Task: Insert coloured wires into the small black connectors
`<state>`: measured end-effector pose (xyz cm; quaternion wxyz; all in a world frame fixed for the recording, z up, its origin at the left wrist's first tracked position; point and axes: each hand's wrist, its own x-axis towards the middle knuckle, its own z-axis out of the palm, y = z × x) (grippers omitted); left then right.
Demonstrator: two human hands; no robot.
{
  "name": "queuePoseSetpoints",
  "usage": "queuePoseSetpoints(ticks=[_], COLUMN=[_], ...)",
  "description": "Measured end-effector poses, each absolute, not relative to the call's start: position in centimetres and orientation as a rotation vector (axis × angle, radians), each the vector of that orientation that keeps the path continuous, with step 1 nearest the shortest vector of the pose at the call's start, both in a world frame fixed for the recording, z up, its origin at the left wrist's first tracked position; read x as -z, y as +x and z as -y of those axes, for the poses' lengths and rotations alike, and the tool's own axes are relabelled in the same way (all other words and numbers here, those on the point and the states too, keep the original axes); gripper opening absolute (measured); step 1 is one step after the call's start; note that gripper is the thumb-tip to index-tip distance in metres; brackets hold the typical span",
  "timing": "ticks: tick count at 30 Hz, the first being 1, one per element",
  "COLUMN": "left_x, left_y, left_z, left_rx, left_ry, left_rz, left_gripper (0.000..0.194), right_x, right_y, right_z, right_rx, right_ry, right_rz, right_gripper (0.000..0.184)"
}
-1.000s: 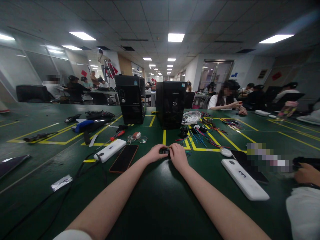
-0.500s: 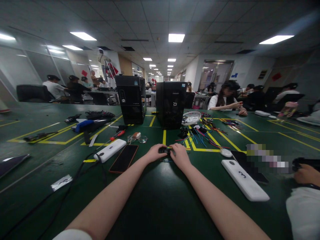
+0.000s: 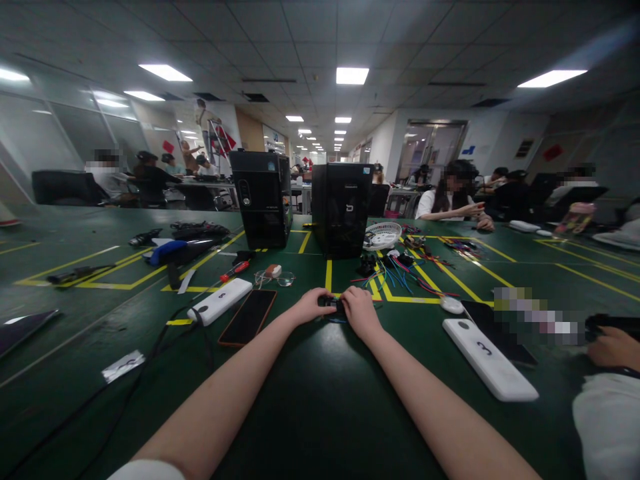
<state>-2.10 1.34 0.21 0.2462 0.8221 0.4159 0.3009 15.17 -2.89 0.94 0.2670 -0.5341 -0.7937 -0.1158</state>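
Between my two hands is a small black part [image 3: 330,302], mostly covered by fingers, its exact kind too small to tell. Wrapped around its left side is my left hand [image 3: 311,305], thumb and fingers closed on it. My right hand [image 3: 357,308] pinches at its right side, where thin coloured wires show near the fingertips. A bundle of blue, red and black wires with black connectors [image 3: 395,270] lies just beyond the right hand. To the left of my left hand rests a phone [image 3: 248,317] with an orange edge.
Two black computer towers [image 3: 345,210] stand ahead. On the left are a white power bank [image 3: 221,301], glasses [image 3: 281,277], a red screwdriver [image 3: 235,270] and a black cable [image 3: 160,340]. Another power bank [image 3: 490,360] and a co-worker's hand [image 3: 614,348] are on the right; a white basket [image 3: 383,235] sits behind.
My right hand has shifted slightly rightward and its fingers have changed position around the small part. Wires now show below the part. My left hand keeps its hold.
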Motion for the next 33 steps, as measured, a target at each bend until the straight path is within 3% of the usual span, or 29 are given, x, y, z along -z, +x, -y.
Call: queuePoseSetpoints(ticks=[20,28,33], left_x=[-0.2,0.2,0.1], left_y=[-2.3,-1.7,-1.7], left_z=[-1.4,-1.4,-1.1], left_rx=[-0.782,-0.921,-0.995], left_ry=[2.243,2.185,2.223], left_rz=[-1.137,-1.111,-1.157], left_gripper=[0.04,0.037,0.032], right_x=[-0.9,-1.6,-1.4], right_y=[16.1,13.9,13.8], right_z=[2.2,4.5,4.5], right_rx=[0.17,0.14,0.125], right_ry=[-1.458,-1.158,-1.201], right_rz=[1.843,2.205,2.115], right_gripper=[0.015,0.011,0.015])
